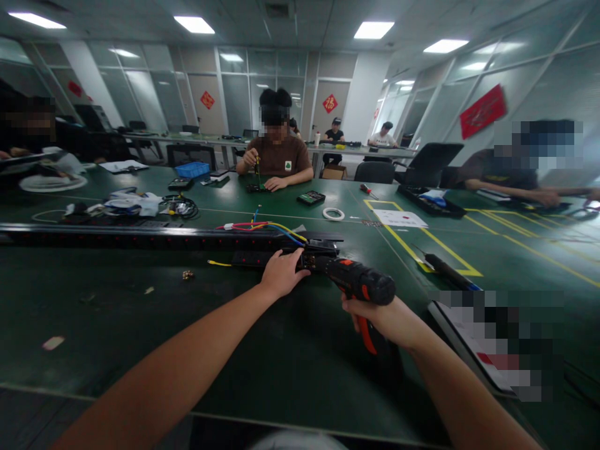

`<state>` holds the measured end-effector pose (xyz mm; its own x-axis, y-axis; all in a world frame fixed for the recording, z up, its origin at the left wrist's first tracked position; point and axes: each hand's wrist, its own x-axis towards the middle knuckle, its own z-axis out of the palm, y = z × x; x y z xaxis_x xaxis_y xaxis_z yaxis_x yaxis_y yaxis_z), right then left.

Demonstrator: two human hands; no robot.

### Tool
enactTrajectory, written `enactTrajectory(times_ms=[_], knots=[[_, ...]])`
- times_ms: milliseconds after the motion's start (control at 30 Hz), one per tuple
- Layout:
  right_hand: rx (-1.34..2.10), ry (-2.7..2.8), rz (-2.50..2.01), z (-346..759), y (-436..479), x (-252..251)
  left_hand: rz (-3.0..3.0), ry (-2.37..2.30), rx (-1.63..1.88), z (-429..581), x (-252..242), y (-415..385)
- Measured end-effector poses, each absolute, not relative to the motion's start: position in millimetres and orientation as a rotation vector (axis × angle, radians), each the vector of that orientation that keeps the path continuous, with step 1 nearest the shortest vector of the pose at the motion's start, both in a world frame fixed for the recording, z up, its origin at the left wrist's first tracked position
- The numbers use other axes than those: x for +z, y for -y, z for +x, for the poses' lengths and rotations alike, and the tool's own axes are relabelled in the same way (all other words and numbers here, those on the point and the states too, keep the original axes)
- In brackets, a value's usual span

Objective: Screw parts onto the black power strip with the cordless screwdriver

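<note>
Two bare forearms reach out from the near edge over a dark green table (117,312). At the far left of the near side lies a pale scrap of tape (53,342). Farther off, a small brass part (188,274) sits just left of a short yellow wire (219,263). Behind them a long black bar (140,237) runs across the table.

Near the middle, the left hand (281,272) lies palm down on the right end of a short black strip (255,258). Its fingers curve loosely over the strip without clenching. Red, yellow and blue wires (267,226) trail just beyond it. Across the table a person in a brown shirt (280,157) sits with both hands at a small board.

To the right, the right hand (387,322) is wrapped tightly round the handle of a black and orange drill (360,284). The drill points left, and its tip meets the short black strip beside the left thumb. A white roll of tape (333,214) lies farther back. Beyond it a sheet of paper (400,218) rests inside yellow floor-tape lines (469,272), and a black pen-shaped tool (447,270) lies near the drill.
</note>
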<state>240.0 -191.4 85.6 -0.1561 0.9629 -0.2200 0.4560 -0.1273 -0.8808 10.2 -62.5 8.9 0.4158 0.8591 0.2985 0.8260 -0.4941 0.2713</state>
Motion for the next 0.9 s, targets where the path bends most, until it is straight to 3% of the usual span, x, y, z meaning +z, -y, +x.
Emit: enactTrajectory(times_ms=[900], knots=[[1.223,1.63,-1.618,234.2,197.5,93.1,2.535,-1.575,0.681,9.3,13.3,63.8]])
